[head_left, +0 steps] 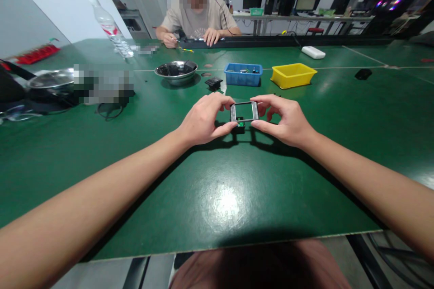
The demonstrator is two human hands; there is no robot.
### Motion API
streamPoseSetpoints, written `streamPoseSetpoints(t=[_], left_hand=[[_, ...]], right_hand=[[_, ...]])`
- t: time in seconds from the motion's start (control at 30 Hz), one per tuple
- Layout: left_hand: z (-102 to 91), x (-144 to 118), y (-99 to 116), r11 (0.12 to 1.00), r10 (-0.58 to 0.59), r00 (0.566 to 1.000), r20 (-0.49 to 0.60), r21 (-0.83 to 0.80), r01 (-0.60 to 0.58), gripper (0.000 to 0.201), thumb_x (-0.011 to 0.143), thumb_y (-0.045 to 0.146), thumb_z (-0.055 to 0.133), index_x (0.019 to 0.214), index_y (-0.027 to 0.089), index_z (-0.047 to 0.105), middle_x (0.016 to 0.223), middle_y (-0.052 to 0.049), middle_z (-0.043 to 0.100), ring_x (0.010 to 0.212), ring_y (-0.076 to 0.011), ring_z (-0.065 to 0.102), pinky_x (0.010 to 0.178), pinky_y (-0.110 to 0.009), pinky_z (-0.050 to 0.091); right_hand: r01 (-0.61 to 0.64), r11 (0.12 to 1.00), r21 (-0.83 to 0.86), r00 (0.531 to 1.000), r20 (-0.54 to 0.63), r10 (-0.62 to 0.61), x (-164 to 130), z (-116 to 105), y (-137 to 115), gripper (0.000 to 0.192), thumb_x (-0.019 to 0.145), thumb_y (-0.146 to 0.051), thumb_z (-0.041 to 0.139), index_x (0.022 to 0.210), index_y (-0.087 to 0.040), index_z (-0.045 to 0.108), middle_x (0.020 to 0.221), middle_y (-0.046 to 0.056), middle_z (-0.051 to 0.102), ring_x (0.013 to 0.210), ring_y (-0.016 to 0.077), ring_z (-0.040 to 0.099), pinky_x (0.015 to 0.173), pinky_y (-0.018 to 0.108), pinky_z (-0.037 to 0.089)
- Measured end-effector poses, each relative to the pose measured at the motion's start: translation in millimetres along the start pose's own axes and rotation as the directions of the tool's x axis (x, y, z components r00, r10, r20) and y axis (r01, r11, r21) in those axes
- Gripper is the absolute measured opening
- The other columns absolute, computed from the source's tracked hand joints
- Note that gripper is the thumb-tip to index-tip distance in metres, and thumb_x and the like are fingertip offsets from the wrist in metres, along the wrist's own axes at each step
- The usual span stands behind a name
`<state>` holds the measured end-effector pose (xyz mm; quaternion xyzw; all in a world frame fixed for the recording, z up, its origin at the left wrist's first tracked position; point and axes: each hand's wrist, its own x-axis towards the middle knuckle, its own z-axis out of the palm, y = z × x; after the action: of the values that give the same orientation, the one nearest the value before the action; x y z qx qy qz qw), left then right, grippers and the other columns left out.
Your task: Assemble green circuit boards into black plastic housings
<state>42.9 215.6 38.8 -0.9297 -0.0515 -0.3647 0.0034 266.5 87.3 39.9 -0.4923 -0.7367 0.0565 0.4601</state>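
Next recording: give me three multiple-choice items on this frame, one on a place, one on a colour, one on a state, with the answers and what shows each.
1. Where does the yellow plastic bin stand?
A. Right of the blue plastic bin
B. Left of the steel bowl
C. Under the hands

2. What colour is the table top?
A. White
B. Green
C. Brown

3. How is the small silver-framed rectangular device held?
A. Lying untouched
B. In the left hand alone
C. Between the fingers of both hands, left and right hand

Answers: 1 A, the yellow bin sits just right of the blue one. 2 B, the glossy surface is dark green. 3 C, fingertips of each hand grip opposite ends of the frame.
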Motion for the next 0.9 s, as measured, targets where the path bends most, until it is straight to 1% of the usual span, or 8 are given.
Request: streamPoseSetpoints(t=[0.17,0.23,0.33,0.5,0.6,0.7,0.8,0.9], left_hand=[[0.4,-0.3,-1.2,1.000,0.004,0.999,0.033,-0.006,-0.004,0.040,0.098,0.053,0.047,0.111,0.016,0.056,0.096,-0.009,0.065,0.088,-0.0228,0.061,0.080,-0.037,0.049],[0.3,-0.3,-0.4,1.000,-0.004,0.999,0.039,-0.010,0.004,0.043,0.100,0.055,0.041,0.109,0.016,0.057,0.094,-0.009,0.064,0.087,-0.0230,0.060,0.080,-0.037,0.048],[-0.1,0.0,3.2,0.998,-0.045,0.999,0.029,-0.037,0.046,0.048,0.101,0.059,0.035,0.107,0.017,0.057,0.095,-0.010,0.064,0.087,-0.0227,0.060,0.081,-0.037,0.048],[-0.6,0.6,9.5,0.997,-0.076,0.996,0.037,-0.020,0.076,0.054,0.104,0.059,0.024,0.097,0.018,0.058,0.089,-0.009,0.065,0.082,-0.0215,0.059,0.077,-0.036,0.047],[-0.2,1.4,11.1,0.997,-0.062,0.998,0.001,0.041,0.062,0.046,0.106,0.048,0.026,0.098,0.017,0.059,0.089,-0.009,0.067,0.082,-0.0206,0.060,0.075,-0.035,0.046],[0.6,2.2,11.8,0.995,-0.046,0.998,-0.040,0.087,0.050,0.035,0.107,0.037,0.032,0.099,0.017,0.059,0.091,-0.008,0.068,0.082,-0.0195,0.061,0.075,-0.033,0.045],[1.2,2.1,11.9,0.992,-0.053,0.998,-0.036,0.110,0.057,0.032,0.106,0.035,0.034,0.095,0.017,0.059,0.087,-0.007,0.066,0.080,-0.0192,0.060,0.075,-0.033,0.045],[1.4,1.6,11.7,0.992,-0.054,0.998,-0.038,0.109,0.058,0.031,0.105,0.034,0.035,0.092,0.017,0.058,0.083,-0.007,0.065,0.078,-0.0191,0.059,0.073,-0.033,0.045]], right_hand=[[-0.055,0.998,0.042,0.998,-0.004,0.056,0.9,1.5,-5.0,0.038,0.079,-0.042,0.077,0.108,-0.019,0.070,0.091,0.004,0.072,0.075,0.0174,0.063,0.066,0.029,0.050],[-0.120,0.989,0.090,0.993,0.015,0.119,0.6,2.9,-8.4,0.034,0.079,-0.044,0.078,0.102,-0.020,0.070,0.090,0.003,0.071,0.076,0.0171,0.062,0.067,0.029,0.049],[-0.239,0.942,0.235,0.971,0.064,0.230,-0.4,7.0,-13.6,0.033,0.079,-0.046,0.077,0.097,-0.020,0.068,0.087,0.002,0.069,0.077,0.0165,0.062,0.068,0.028,0.049],[-0.425,0.763,0.487,0.904,0.178,0.390,1.5,14.4,-18.4,0.036,0.078,-0.052,0.077,0.084,-0.018,0.067,0.075,0.002,0.065,0.065,0.0128,0.056,0.057,0.024,0.045],[-0.541,0.578,0.611,0.826,0.257,0.502,4.2,15.2,-17.6,0.040,0.077,-0.056,0.077,0.078,-0.017,0.069,0.072,0.004,0.066,0.062,0.0131,0.056,0.051,0.023,0.043],[-0.626,0.407,0.665,0.739,0.340,0.581,5.3,14.8,-16.0,0.043,0.076,-0.058,0.077,0.076,-0.016,0.070,0.071,0.007,0.068,0.060,0.0142,0.058,0.050,0.024,0.044],[-0.679,0.340,0.651,0.689,0.405,0.601,4.9,14.6,-16.2,0.046,0.076,-0.061,0.075,0.074,-0.016,0.070,0.069,0.008,0.069,0.057,0.0150,0.057,0.048,0.025,0.045],[-0.703,0.316,0.637,0.671,0.447,0.592,4.6,14.1,-17.5,0.047,0.079,-0.063,0.072,0.073,-0.017,0.071,0.068,0.008,0.070,0.057,0.0156,0.057,0.047,0.026,0.044]])
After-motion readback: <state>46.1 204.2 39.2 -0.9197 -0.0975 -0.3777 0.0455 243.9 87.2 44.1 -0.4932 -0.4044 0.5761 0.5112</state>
